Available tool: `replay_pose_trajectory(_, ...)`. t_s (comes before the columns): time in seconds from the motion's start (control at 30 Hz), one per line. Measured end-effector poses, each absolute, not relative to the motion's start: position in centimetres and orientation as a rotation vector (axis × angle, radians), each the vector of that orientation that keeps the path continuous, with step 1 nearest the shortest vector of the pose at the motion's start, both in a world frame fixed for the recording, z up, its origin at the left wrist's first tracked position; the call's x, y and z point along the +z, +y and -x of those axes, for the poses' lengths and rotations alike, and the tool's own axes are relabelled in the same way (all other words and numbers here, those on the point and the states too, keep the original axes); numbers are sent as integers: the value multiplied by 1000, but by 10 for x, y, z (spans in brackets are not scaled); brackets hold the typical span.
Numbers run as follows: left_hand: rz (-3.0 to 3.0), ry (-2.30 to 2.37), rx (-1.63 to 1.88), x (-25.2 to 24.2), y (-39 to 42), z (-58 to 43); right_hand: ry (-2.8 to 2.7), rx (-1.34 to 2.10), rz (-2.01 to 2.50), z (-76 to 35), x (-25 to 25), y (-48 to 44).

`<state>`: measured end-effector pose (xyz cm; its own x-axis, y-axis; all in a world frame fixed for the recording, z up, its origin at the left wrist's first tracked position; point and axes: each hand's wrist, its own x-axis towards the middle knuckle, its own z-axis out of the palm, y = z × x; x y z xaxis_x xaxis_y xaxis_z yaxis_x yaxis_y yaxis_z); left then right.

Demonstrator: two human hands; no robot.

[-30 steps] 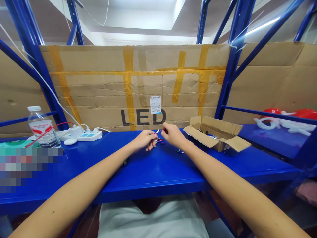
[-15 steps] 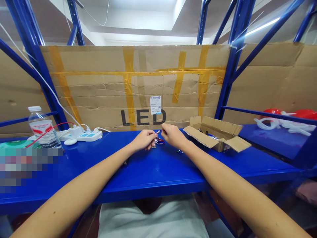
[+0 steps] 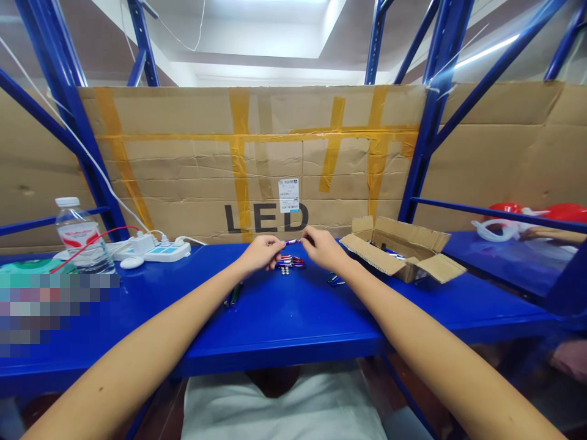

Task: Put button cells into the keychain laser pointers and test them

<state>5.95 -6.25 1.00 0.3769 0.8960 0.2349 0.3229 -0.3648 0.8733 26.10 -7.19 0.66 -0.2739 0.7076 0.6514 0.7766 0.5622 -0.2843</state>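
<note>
A slim blue-and-silver tube (image 3: pixel 292 242) spans the gap between my two hands, level and just above the blue tabletop. My left hand (image 3: pixel 261 252) pinches its left end, and the fingers of my right hand (image 3: pixel 321 248) are closed at its right end. Directly beneath lies a small pile of red, blue and silver tubes (image 3: pixel 293 263). Several tiny silver round pieces (image 3: pixel 285 271) sit in front of this pile. Near my right wrist are a few small blue pieces (image 3: pixel 335 280). Dark slim tubes (image 3: pixel 235 294) lie beside my left forearm.
To the right stands an open cardboard box (image 3: pixel 389 264) with small parts inside. A water bottle (image 3: pixel 82 235) and a white power strip (image 3: pixel 167 252) are at the left. Taped cardboard (image 3: pixel 192 177) closes off the back. Another person's arm (image 3: pixel 557 235) reaches in at far right.
My hands have drawn slightly apart, baring more of the tube between them. The pile and the round pieces below show more clearly. Another person's arm has appeared at far right.
</note>
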Motion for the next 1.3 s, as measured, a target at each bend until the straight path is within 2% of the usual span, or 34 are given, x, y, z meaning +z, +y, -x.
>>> replay_pose_trajectory(0.17,-1851,1078,1014,14,-60,-56,-1936,128,1150,-265,5,-66)
replay_pose_trajectory(0.5,-1837,1015,1105,17,-61,-55,-1800,995,973,-257,-2,-59)
replay_pose_trajectory(0.77,-2123,872,939,4,-62,-56,-1963,976,870,-247,-3,-70)
replay_pose_trajectory(0.87,-2200,901,994,1,-59,-57,-2018,956,891,-247,-2,-73)
replay_pose_trajectory(1.0,-1848,785,1230,9,-53,-55,-1897,1084,901,-249,-1,-72)
replay_pose_trajectory(1.13,-1451,469,1172,19,-52,-46,-1727,1269,862,-250,0,-72)
replay_pose_trajectory(1.3,-1304,435,1115,20,-50,-39,-1481,1471,704,-253,5,-73)
